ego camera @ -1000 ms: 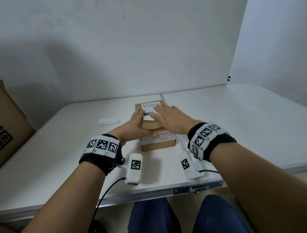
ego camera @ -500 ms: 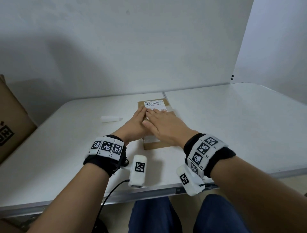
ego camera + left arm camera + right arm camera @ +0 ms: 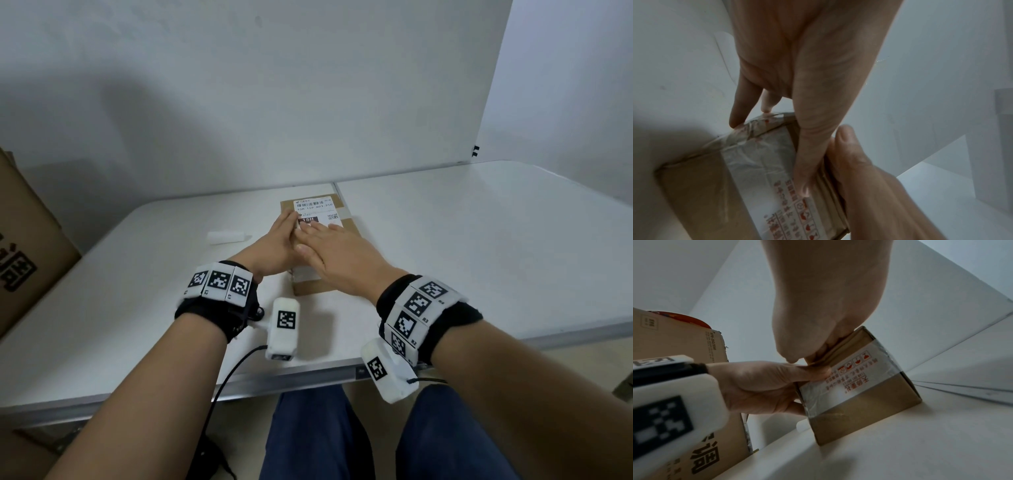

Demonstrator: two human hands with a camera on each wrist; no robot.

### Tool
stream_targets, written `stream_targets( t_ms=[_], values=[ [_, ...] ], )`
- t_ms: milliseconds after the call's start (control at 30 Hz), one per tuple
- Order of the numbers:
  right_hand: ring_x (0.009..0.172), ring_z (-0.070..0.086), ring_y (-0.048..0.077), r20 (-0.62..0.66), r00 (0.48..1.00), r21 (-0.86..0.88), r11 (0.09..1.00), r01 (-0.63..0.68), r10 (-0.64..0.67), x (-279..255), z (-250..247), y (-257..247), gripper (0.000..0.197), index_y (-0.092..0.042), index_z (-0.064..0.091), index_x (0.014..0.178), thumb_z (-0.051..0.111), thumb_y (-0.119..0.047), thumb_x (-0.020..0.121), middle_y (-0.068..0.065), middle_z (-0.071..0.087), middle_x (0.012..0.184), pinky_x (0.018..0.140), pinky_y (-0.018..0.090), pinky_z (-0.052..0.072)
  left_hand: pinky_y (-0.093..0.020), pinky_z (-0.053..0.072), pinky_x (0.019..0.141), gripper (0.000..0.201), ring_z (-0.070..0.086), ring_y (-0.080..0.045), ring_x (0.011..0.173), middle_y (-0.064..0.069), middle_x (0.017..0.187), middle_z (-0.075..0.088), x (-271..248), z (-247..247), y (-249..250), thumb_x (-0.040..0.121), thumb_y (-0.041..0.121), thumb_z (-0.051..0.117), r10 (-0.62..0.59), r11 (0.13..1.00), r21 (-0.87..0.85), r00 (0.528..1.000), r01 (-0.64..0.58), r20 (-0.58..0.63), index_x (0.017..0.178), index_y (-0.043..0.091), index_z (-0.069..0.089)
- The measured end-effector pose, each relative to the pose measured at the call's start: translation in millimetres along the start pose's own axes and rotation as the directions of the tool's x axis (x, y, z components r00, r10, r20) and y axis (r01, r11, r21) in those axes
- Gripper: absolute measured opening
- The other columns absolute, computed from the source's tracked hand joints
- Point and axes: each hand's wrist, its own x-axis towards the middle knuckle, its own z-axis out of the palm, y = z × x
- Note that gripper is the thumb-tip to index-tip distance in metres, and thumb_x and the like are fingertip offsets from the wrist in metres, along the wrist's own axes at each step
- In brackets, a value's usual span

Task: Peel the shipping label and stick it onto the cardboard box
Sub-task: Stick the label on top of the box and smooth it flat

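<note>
Shipping label (image 3: pixel 314 209) lies flat on the top face of the cardboard box (image 3: pixel 349 226), at its far end; barcode and printed text face up. Box sits on the white bench (image 3: pixel 479 246), near the centre seam, long axis running near to far. A band of white tape with red print (image 3: pixel 849 379) wraps the box's near end.

Left hand (image 3: pixel 274 245) rests on the left part of the box top, fingers straight, fingertips on the label's left edge. In the left wrist view its thumb (image 3: pixel 807 162) lies along the taped top and the outer fingers reach down the left side of the box. Grip state: open, pressing, nothing held.

Right hand (image 3: pixel 337 255) lies flat, palm down, over the middle of the box top, fingers extended onto the near part of the label. Grip state: open, pressing.

A small white roll (image 3: pixel 226 237) lies on the bench, left of the box, apart from it. A large cardboard carton (image 3: pixel 24 253) stands beyond the bench's left edge.
</note>
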Motion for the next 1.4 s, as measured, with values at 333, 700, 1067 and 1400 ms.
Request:
stream_targets(
  t_ms=[333,700,1067,1400],
  values=[
    [0.143,0.034,0.01,-0.107,0.985,0.024,0.991,-0.134,0.135,-19.0,-9.9,-0.7,0.047,-0.024,0.043,0.146,0.023,-0.038,0.105,-0.007,0.042,0.153,0.11,0.033,0.034,-0.019,0.023,0.112,0.097,0.022,0.005,0.131,0.014,0.16,0.01,-5.3,2.5,10.4,0.082,0.015,0.075,-0.004,1.0,-0.024,1.0,0.004,-0.003,0.156,0.013,0.012],
    [0.109,0.062,0.027,-0.189,0.961,-0.032,0.977,-0.212,0.202,-21.1,-14.4,-3.9,0.044,-0.023,0.063,0.122,0.025,-0.037,0.103,0.0,0.064,0.129,0.078,0.034,0.045,-0.037,0.03,0.117,0.118,0.026,-0.005,0.143,0.025,0.155,0.013,-3.7,1.7,4.5,0.06,0.04,0.084,-0.02,0.998,-0.058,1.0,0.021,0.012,0.156,0.02,0.019],
    [0.1,0.065,0.026,-0.21,0.963,-0.11,0.975,-0.194,0.168,-18.1,-13.0,-4.8,0.044,-0.016,0.066,0.115,0.029,-0.036,0.101,0.002,0.069,0.115,0.076,0.034,0.05,-0.017,0.025,0.106,0.095,0.025,0.001,0.132,0.013,0.157,0.013,0.2,5.1,2.5,0.082,0.014,0.074,0.002,1.0,-0.025,1.0,-0.002,-0.004,0.156,0.012,0.014],
    [0.072,0.052,0.025,-0.194,0.978,-0.273,0.954,-0.124,0.072,-9.1,-25.2,-11.6,0.048,-0.011,0.068,0.089,0.028,-0.034,0.101,0.008,0.061,0.083,0.063,0.03,0.031,-0.033,0.021,0.12,0.104,0.013,-0.01,0.149,0.01,0.162,0.004,1.8,2.9,2.4,0.08,0.023,0.076,0.008,0.999,0.044,1.0,-0.009,0.008,0.157,0.013,0.008]
  ],
)
